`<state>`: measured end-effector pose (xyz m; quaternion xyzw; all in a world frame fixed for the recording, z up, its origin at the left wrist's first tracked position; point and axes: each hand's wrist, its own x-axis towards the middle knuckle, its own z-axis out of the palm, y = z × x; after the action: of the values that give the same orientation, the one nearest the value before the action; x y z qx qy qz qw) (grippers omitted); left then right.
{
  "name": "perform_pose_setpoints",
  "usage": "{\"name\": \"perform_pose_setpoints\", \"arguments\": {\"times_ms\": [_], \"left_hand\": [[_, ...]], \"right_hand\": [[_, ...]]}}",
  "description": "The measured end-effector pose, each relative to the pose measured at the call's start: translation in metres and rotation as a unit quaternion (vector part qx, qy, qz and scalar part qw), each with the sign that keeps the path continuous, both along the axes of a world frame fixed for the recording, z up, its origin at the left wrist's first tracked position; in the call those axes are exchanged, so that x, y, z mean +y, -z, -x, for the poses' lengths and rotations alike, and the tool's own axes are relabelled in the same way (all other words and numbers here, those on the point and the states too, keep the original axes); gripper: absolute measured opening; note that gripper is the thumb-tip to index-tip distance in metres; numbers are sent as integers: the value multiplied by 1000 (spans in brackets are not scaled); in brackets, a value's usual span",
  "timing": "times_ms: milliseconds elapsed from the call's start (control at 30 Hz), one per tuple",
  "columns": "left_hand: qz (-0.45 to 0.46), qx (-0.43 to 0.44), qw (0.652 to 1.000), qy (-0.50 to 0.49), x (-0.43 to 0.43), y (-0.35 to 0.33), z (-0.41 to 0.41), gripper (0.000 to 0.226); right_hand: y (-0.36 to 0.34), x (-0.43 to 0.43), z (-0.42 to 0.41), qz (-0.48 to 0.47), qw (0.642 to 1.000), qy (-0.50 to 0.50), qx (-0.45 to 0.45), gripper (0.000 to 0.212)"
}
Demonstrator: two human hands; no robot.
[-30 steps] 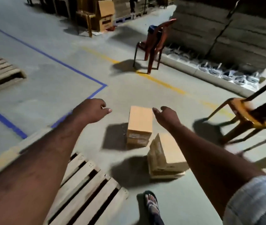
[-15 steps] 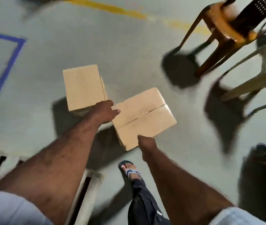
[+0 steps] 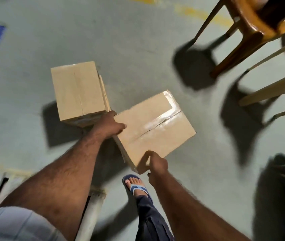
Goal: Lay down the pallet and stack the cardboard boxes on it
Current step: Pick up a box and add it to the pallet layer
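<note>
Now, left to right:
Pallet (image 3: 93, 211): flat, bottom left, near the feet.
Upright box (image 3: 79, 91): stands on the floor, untouched.
Left hand (image 3: 109, 126): fingers curled over the taped box's near-left edge.
Taped box (image 3: 155, 127): long axis runs near-left to far-right, seam likewise.
Right hand (image 3: 156, 164): fingers pinch its nearest corner.

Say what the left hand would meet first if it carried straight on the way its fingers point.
The left hand already rests on the near cardboard box, fingers pointing right across its taped top. Going on, it would probably slide along that top; depth is hard to judge.
</note>
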<state>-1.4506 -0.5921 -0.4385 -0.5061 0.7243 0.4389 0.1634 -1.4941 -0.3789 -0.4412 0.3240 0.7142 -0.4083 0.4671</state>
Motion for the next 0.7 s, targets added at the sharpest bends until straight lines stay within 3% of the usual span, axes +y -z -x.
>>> {"name": "perform_pose_setpoints", "arguments": {"times_ms": [133,300,533,700], "left_hand": [[40,52,998,-21,-19,-74,9,73],[116,101,986,-70,-52,-196,-13,85],[198,136,949,-202,-57,-334,-148,79],[238,162,911,-295,-35,-400,-273,69]], "right_hand": [[-54,-22,23,32,994,22,107,29],[-142,-72,43,143,973,-8,179,46],[-270,-114,-15,263,909,-187,263,53],[-344,-137,-95,288,857,-311,293,80]]}}
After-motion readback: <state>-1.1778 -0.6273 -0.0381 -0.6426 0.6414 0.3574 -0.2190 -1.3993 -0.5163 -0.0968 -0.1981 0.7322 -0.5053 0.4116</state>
